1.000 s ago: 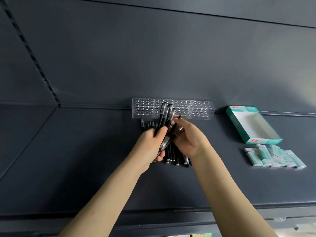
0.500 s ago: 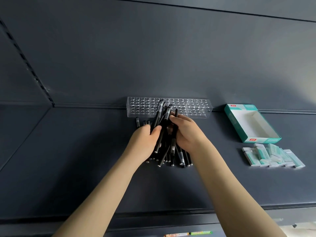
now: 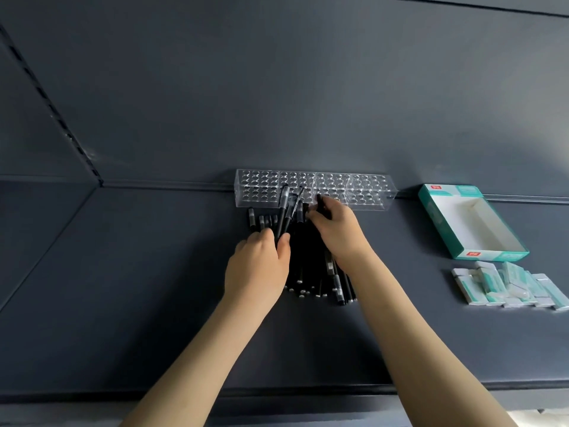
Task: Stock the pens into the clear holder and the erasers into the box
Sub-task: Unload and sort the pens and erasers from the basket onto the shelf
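Both arms reach forward, left grip curled round pens, right grip pinching one pen

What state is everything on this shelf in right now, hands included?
Holder: stands at the back of the shelf, holes look empty.
Pens: loose pile in front of the holder.
Left hand: grips a few pens, tips raised towards the holder.
Right hand: pinches one pen near the holder.
Box: open, empty.
Erasers: loose heap beside the box, none inside.
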Demonstrator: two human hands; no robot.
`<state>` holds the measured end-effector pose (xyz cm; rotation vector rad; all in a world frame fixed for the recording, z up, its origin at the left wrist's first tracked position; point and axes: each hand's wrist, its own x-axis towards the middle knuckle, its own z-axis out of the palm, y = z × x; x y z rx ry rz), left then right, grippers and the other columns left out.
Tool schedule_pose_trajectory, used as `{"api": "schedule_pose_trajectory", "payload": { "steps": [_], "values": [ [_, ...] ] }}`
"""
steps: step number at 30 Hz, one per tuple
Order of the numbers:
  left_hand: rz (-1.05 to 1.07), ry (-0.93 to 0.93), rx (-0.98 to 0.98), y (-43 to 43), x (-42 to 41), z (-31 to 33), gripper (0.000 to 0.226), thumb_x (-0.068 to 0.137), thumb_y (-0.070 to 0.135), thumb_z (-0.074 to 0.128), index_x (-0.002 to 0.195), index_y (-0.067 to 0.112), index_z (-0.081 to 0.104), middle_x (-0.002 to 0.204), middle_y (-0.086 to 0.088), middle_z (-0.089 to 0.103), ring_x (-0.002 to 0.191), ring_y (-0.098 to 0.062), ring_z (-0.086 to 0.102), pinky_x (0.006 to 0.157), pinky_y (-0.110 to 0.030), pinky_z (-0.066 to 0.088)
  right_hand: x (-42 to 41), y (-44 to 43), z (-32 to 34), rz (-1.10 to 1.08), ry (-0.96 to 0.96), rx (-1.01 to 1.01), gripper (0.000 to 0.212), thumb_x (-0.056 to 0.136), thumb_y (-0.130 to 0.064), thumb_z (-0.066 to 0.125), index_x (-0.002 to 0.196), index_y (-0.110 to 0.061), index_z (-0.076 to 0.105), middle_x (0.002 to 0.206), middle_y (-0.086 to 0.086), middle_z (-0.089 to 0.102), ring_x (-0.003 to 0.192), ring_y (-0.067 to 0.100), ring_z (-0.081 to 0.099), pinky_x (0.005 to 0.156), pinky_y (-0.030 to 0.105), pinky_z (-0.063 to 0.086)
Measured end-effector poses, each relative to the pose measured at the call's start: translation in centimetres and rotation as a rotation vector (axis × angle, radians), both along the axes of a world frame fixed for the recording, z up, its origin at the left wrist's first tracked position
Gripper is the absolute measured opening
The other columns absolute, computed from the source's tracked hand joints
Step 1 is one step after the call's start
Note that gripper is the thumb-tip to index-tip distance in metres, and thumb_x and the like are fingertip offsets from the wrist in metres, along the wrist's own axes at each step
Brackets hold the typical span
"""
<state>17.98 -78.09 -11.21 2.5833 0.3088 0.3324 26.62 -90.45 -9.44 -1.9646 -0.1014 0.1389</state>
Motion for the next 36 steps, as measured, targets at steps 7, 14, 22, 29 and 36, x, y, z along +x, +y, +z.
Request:
{"api": "schedule_pose_trajectory", "payload": {
  "steps": [7, 14, 22, 29, 36],
  "values": [
    [-0.009, 0.021, 0.073, -0.1, -0.4, -0.4, 0.042, 0.103, 0.033, 0.035, 0.135, 0.008, 0.048, 0.114, -0.009, 0.061, 0.105, -0.028, 0.055, 0.071, -0.033, 0.043, -0.7, 0.3, -1.0, -0.031, -0.136, -0.124, 0.043, 0.099, -0.008, 0.049, 0.141, -0.003, 0.043, 0.129, 0.009, 0.056, 0.123, 0.022, 0.050, 0.099, 0.026, 0.038],
    [0.029, -0.005, 0.161, -0.2, -1.0, -1.0, 0.044, 0.097, 0.034, 0.038, 0.124, 0.009, 0.063, 0.128, -0.010, 0.053, 0.107, -0.033, 0.049, 0.083, -0.045, 0.046, -1.5, 0.3, -1.0, -0.019, -0.162, -0.228, 0.052, 0.102, -0.011, 0.046, 0.152, -0.011, 0.031, 0.156, 0.005, 0.034, 0.145, 0.018, 0.029, 0.107, 0.016, 0.020],
    [-0.129, 0.160, -0.092, 0.5, -0.9, -1.0, 0.054, 0.105, 0.036, 0.023, 0.156, 0.029, 0.008, 0.164, 0.011, -0.002, 0.149, -0.014, 0.001, 0.118, -0.038, 0.009, -3.7, -2.3, -1.0, 0.016, -0.228, -0.304, 0.049, 0.100, -0.013, 0.049, 0.149, -0.016, 0.039, 0.155, -0.001, 0.036, 0.150, 0.017, 0.015, 0.121, 0.033, 0.015],
    [-0.110, 0.175, -0.059, -0.3, -1.5, -1.1, 0.057, 0.104, 0.041, 0.022, 0.156, 0.026, 0.004, 0.164, 0.010, 0.005, 0.151, -0.019, 0.002, 0.120, -0.038, 0.009, -4.1, -1.8, -1.7, 0.139, -0.217, -0.354, 0.050, 0.103, -0.017, 0.045, 0.151, -0.011, 0.033, 0.160, 0.003, 0.027, 0.151, 0.019, 0.012, 0.120, 0.030, 0.014],
    [-0.126, 0.203, -0.133, 0.9, -1.9, 0.0, 0.059, 0.103, 0.048, 0.025, 0.156, 0.032, 0.003, 0.163, 0.012, -0.004, 0.150, -0.014, -0.001, 0.121, -0.036, 0.005, -2.9, -2.4, -0.1, 0.167, -0.319, -0.308, 0.039, 0.097, -0.012, 0.054, 0.136, -0.009, 0.055, 0.137, 0.004, 0.055, 0.127, 0.020, 0.049, 0.093, 0.010, 0.030]
  ]
}}
